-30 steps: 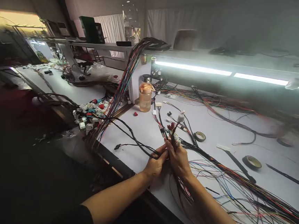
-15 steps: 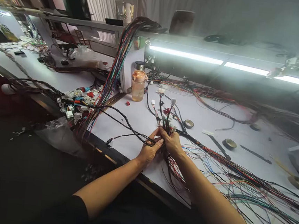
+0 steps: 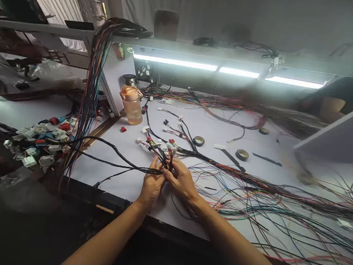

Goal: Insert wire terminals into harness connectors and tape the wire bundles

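Observation:
Both my hands meet on a wiring harness (image 3: 139, 169) near the front edge of the white table. My left hand (image 3: 151, 186) is closed around its black-wrapped branches, which run off to the left. From the other side, my right hand (image 3: 181, 180) grips the same bundle, thumb close to the left fingers. White and red connectors (image 3: 165, 147) on short wires fan out just beyond my fingertips. The exact point where the wires are pinched is hidden by my fingers. A black-taped trunk of wires (image 3: 211, 160) runs right from behind the connectors.
Rolls of black tape (image 3: 199, 141) lie past my hands. An orange-lidded bottle (image 3: 132, 107) stands at the back left. Connectors are heaped (image 3: 44, 139) at the left, under a hanging wire bundle (image 3: 91, 75). Loose wires (image 3: 268, 210) spread over the right side.
The view has turned to the right, so the scene sits further left. Connectors that stood upright above my hands now lean left. Both hands keep their hold on the harness.

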### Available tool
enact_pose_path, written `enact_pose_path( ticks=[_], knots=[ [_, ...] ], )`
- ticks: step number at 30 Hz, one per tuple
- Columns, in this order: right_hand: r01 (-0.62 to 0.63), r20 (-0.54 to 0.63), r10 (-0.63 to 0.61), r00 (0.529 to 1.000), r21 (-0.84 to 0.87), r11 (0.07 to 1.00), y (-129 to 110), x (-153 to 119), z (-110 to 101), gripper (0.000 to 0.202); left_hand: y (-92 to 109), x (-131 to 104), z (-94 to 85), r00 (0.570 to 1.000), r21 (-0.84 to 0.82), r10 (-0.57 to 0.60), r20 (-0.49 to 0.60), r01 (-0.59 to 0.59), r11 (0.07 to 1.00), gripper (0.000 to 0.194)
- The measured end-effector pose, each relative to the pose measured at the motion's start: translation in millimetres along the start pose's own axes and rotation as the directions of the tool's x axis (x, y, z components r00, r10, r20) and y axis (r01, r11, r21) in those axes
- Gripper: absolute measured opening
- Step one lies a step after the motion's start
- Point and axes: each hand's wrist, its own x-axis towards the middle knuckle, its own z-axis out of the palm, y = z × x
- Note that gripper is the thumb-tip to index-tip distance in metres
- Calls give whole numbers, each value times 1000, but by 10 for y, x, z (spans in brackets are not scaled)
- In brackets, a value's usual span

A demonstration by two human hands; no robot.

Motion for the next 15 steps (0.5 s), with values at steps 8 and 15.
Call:
enact_pose_path(
  ticks=[8,15],
  knots=[
    [95,-103,-102,989,-67,993,149,-101,-8,23,98,-40,100,998,-90,-62,-22,60,994,74],
    [266,-7,-313,950,-510,818,-37,-206,83,25,103,-53,66,999,-73,-49,-14,48,996,69]
  ],
)
